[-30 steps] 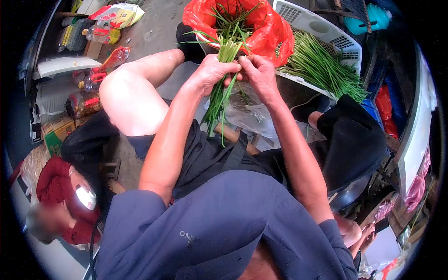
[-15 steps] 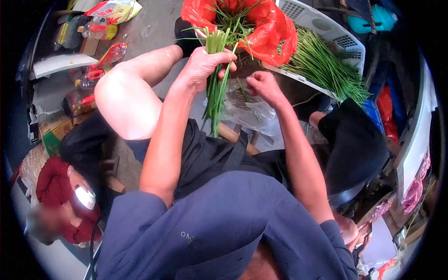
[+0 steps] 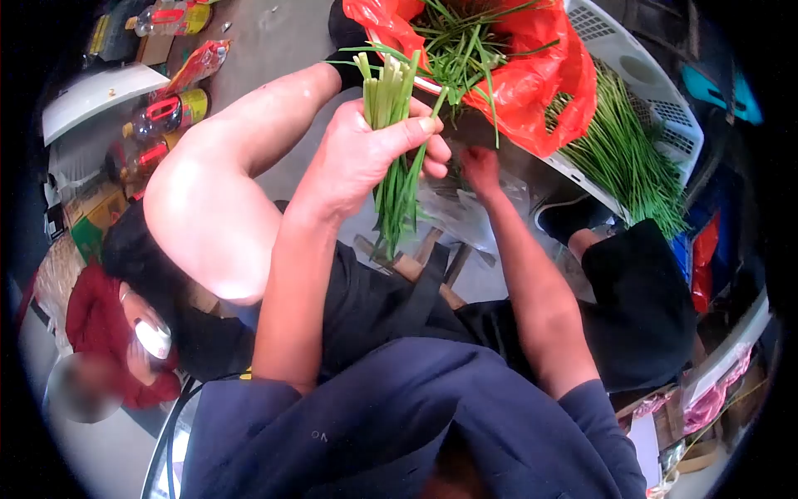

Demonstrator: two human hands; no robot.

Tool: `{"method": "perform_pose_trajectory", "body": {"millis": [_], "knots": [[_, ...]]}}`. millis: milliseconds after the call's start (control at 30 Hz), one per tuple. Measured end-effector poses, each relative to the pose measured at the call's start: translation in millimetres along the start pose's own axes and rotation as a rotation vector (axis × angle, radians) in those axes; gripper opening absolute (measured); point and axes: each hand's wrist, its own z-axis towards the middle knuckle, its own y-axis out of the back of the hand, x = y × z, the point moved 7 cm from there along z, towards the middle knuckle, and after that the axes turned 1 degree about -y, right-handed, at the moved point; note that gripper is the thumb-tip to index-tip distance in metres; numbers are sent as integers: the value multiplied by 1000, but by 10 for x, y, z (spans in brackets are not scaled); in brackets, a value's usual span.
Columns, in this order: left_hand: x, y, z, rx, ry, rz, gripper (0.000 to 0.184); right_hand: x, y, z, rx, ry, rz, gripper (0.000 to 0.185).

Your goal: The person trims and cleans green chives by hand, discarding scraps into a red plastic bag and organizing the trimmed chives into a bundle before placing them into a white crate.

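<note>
My left hand [image 3: 357, 158] is wrapped round a bunch of green chives [image 3: 394, 187], pale cut ends up and leaves hanging down. One stalk sticks out apart from the bunch beside my thumb. My right hand [image 3: 480, 170] is low under the edge of a red plastic bag [image 3: 557, 108], its fingers curled in. Whether it holds anything cannot be made out. Loose green leaves and stalks [image 3: 465, 54] fill the mouth of the red bag. To its right, a white crate [image 3: 686, 137] holds many more long chives [image 3: 623, 150].
A clear plastic sheet [image 3: 465, 216] lies on the floor below my right hand, near some wooden bars [image 3: 407, 266]. Bottles [image 3: 170, 112] stand at the left beside a white panel [image 3: 104, 100]. A person in a dark red top [image 3: 96, 312] sits at the lower left, holding a white object.
My right hand has dropped lower under the red bag's edge. My left hand still grips the chives, now nearer the camera. The whole view has shifted, with bag and crate further right.
</note>
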Motion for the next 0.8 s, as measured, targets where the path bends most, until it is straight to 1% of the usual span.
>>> {"method": "perform_pose_trajectory", "body": {"millis": [33, 100, 133, 200, 233, 300, 333, 400, 433, 467, 500, 533, 567, 633, 667, 700, 767, 800], "knots": [[4, 13, 7, -11, 13, -2, 19, -52, -60, 35, 13, -10, 1, 15], [-13, 33, 22, -31, 30, 68, 18, 54, -74, 81, -113, 168, -173, 23], [-8, 36, 33, -61, 15, 67, 17, 116, -110, 82, -102, 162, -172, 23], [11, 56, 53, -95, 18, 59, 16, 392, -34, -2, -257, 366, -185, 28], [5, 76, 65, -117, 8, 54, 14, 457, -1, 2, -250, 363, -184, 28], [5, 103, 77, -142, 8, 61, 14, 517, -41, 23, -150, 335, -383, 27], [4, 124, 63, -164, 4, 68, 14, 498, -40, 44, -147, 334, -383, 27], [13, 152, 52, -177, -13, 49, 15, 461, 29, 120, -80, 280, -173, 23], [2, 160, 51, -188, -38, 32, 15, 473, 97, 116, -86, 285, -178, 23], [-20, 160, 50, -166, -60, 81, 19, 477, 119, 122, -1, 263, -82, 21], [-16, 172, 55, -157, -72, 77, 19, 502, 149, 114, 84, 242, 13, 18], [-27, 197, 54, -158, -116, 54, 19, 446, 95, 126, 254, 58, 186, 15], [-60, 214, 41, -158, -162, 31, 20, 496, 173, 94, 245, 69, 180, 15], [-120, 245, 7, -164, -194, 20, 21, 955, 246, -195, 505, -124, 351, 15], [-136, 281, -5, -176, -222, 8, 21, 1079, 303, -276, 466, -169, 284, 14], [-145, 311, -16, -188, -251, -6, 20, 1236, 354, -386, 450, -157, 277, 14], [-138, 318, -22, -162, -274, -12, 19, 1515, 431, -624, 472, -160, 470, 19], [-120, 296, -19, -136, -258, 11, 18, 1594, 472, -694, 486, -122, 439, 17]]}}
